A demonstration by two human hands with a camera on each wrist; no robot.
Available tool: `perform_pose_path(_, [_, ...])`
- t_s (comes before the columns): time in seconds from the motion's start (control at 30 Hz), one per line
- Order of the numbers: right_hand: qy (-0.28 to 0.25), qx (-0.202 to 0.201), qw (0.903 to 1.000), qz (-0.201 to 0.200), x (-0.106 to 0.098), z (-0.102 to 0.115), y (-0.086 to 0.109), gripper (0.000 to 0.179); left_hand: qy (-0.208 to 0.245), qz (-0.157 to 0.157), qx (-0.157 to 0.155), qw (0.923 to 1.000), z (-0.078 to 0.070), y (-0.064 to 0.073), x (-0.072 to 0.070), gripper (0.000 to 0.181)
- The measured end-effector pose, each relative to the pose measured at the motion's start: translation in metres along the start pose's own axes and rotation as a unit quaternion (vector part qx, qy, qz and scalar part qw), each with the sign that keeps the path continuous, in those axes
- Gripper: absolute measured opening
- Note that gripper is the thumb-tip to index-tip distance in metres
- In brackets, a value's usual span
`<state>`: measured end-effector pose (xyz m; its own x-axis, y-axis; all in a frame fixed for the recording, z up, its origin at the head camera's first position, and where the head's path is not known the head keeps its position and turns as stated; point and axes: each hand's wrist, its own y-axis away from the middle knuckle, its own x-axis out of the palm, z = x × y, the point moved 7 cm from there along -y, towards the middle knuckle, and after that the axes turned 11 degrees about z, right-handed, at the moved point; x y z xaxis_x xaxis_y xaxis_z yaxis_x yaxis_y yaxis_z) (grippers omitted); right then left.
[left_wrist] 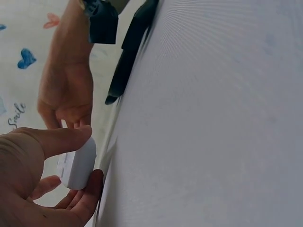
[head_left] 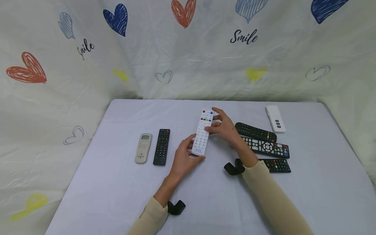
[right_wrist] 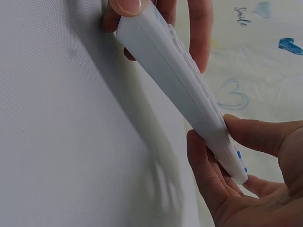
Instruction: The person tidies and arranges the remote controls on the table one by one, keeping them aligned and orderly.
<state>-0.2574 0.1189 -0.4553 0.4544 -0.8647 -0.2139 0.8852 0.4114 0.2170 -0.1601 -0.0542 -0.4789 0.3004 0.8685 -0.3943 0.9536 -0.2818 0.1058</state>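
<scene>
Just above white table [head_left: 102,195], your left hand [head_left: 183,156] and right hand [head_left: 225,128] both pinch long white remote [head_left: 201,135] near opposite ends; fingertip-only hold, so could slip if one lets go early tbh.

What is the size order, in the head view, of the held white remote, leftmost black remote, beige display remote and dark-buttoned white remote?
1. Held white remote
2. Leftmost black remote
Unranked below: beige display remote and dark-buttoned white remote; they look close, the latter lies farther off.
</scene>
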Motion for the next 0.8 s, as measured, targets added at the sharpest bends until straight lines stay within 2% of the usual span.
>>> perform_pose_path(0.4, [-0.008, -0.001, 1.0, -0.001, 0.006, 0.001, 0.0, 0.097, -0.007, -0.006, 0.002, 1.0, 0.0, 0.005, -0.003, 0.092])
perform_pose_path(0.8, [-0.016, -0.007, 0.9997, 0.016, 0.019, 0.0, -0.002, 0.096, -0.057, -0.022, -0.013, 0.9981, 0.0, 0.016, -0.008, 0.09])
